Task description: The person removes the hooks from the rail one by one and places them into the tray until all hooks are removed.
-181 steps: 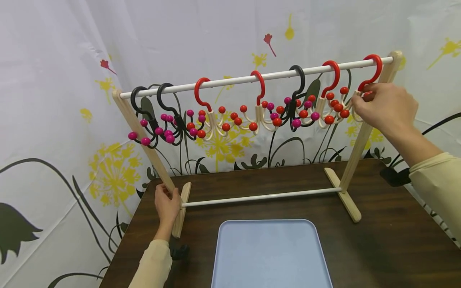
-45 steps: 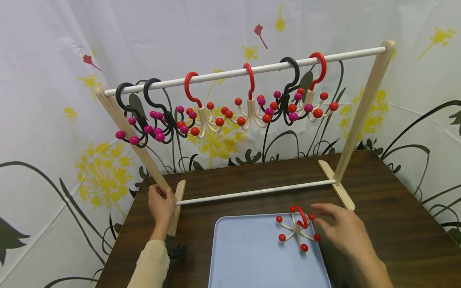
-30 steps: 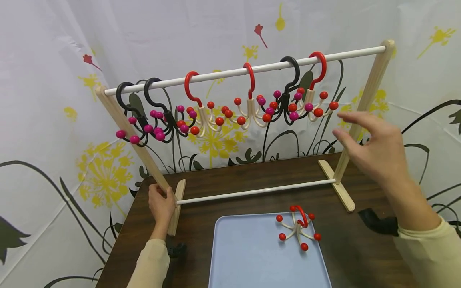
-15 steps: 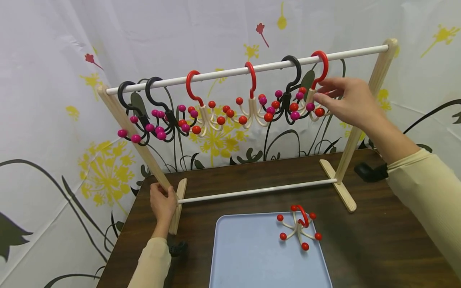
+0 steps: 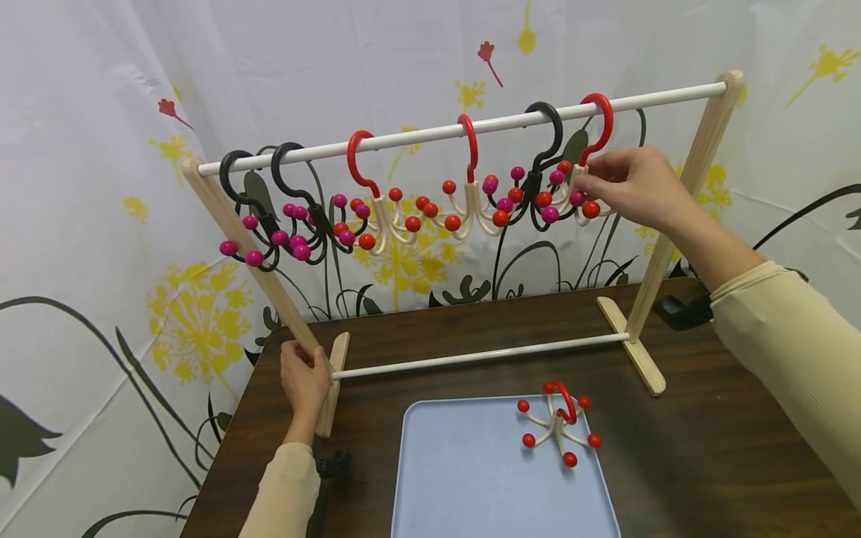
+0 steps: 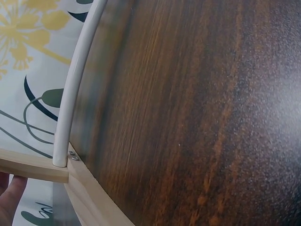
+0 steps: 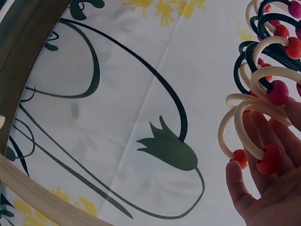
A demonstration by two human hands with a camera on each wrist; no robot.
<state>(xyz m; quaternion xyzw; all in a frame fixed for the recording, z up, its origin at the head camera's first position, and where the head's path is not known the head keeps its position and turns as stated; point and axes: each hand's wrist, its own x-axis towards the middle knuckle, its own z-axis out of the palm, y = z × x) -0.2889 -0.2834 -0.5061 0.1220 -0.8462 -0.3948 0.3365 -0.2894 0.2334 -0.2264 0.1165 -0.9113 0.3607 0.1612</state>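
Observation:
My right hand (image 5: 642, 187) pinches the neck of the rightmost red-hooked hanger (image 5: 605, 123), which has cream arms tipped with red balls. Its hook is still over the white top rod (image 5: 417, 138). In the right wrist view, my right hand (image 7: 277, 188) is under the cream arms, with red balls (image 7: 269, 160) beside the fingers. Low on the left, my left hand (image 5: 304, 379) grips the wooden post (image 5: 282, 302) of the rack, close to its foot. A second red-hooked hanger (image 5: 557, 424) lies on the blue tray (image 5: 464, 478), balls outward.
Also on the rod hang black-hooked hangers (image 5: 548, 131) with magenta balls and two more red-hooked ones (image 5: 471, 149). A lower white bar (image 5: 484, 356) joins the rack's wooden feet (image 5: 631, 345) on the dark table (image 5: 726, 418). A flowered curtain (image 5: 430, 45) stands behind.
The right hand earlier held the end hanger on the rod; that hanger now lies on the tray. The hand then rose and took hold of another red-hooked hanger. The left hand stays at the post.

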